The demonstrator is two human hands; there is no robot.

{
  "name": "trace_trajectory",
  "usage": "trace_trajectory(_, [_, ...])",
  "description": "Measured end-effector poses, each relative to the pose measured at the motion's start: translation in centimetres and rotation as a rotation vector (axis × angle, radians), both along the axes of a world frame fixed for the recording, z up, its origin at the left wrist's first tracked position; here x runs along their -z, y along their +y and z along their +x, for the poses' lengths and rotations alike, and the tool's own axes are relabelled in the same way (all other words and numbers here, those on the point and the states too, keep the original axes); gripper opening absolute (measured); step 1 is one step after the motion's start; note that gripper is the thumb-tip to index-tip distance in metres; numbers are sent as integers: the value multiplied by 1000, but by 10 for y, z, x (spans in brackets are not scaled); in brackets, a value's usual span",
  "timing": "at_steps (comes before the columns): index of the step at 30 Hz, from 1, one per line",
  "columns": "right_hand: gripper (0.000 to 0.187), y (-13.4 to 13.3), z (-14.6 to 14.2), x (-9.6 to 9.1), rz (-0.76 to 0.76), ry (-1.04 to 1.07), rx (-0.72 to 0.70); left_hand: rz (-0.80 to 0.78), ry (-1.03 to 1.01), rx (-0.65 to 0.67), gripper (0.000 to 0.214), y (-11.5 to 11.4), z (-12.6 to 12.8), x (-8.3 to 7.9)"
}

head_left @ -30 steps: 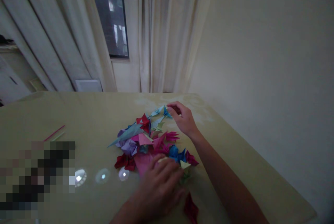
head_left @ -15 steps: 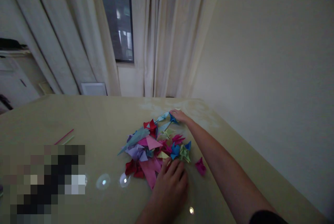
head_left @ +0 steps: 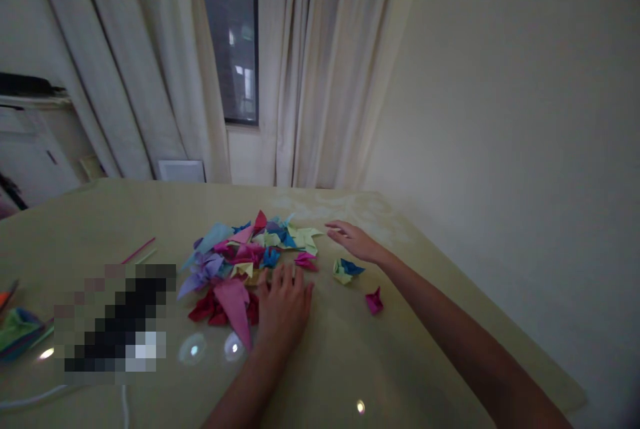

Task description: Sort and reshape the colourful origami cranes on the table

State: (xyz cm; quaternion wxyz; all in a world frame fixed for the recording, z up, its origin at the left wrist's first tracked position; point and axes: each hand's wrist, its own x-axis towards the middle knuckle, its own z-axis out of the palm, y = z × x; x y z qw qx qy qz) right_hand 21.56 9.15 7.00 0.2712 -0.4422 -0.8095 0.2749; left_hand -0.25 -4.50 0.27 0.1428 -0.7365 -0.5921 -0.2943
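A heap of folded paper origami pieces in pink, red, purple, blue and pale green lies mid-table. My left hand rests on the table at the heap's near right edge, fingers spread and touching the nearest pieces. Beyond the heap's right end is my right hand, fingers stretched out, holding nothing, beside a pale green folded piece. Apart from the heap, a green and blue folded piece and a magenta folded piece sit below my right forearm.
A blurred-out patch covers something on the table's left, with thin pink and green sticks behind it. Farther left lies a colourful folded item, and a white cable runs in front. A wall borders the right side.
The heap has shifted left, with my left hand moving left beside it. My right hand has come nearer and opened out. The green and blue piece now lies apart from the heap.
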Motion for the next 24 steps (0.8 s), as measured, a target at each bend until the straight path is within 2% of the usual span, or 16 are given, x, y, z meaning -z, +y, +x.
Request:
trace_trajectory(2, [55, -36, 35, 8, 13, -3, 79, -30, -20, 178, 32, -5, 13, 2])
trace_trajectory(4, [63, -71, 61, 22, 59, -83, 88, -55, 0, 383, 40, -10, 27, 8])
trace_trajectory(6, [69, -99, 72, 37, 57, -152, 73, -78, 30, 502, 49, -12, 36, 15])
trace_trajectory(7, [69, -109, 72, 45, 67, -150, 82, -94, 38, 516, 51, -12, 39, 18])
trace_trajectory(10, [64, -117, 51, 62, 112, -148, 72, -160, 6, 437, 44, -7, 34, 21])
trace_trajectory(13, [59, -102, 11, 71, 134, -173, 92, -205, -84, 333, 42, 2, 16, 20])
trace_trajectory(18, [53, -77, -57, 78, 147, -75, 15, -121, -212, 247, 68, 16, -10, 22])
trace_trajectory(21, [55, -77, -69, 77, 122, 54, -102, -68, -213, 171, 73, 22, -18, 23])
trace_trajectory(24, [60, -84, -55, 69, 71, 98, -173, -86, -158, 100, 60, 26, -25, 19])
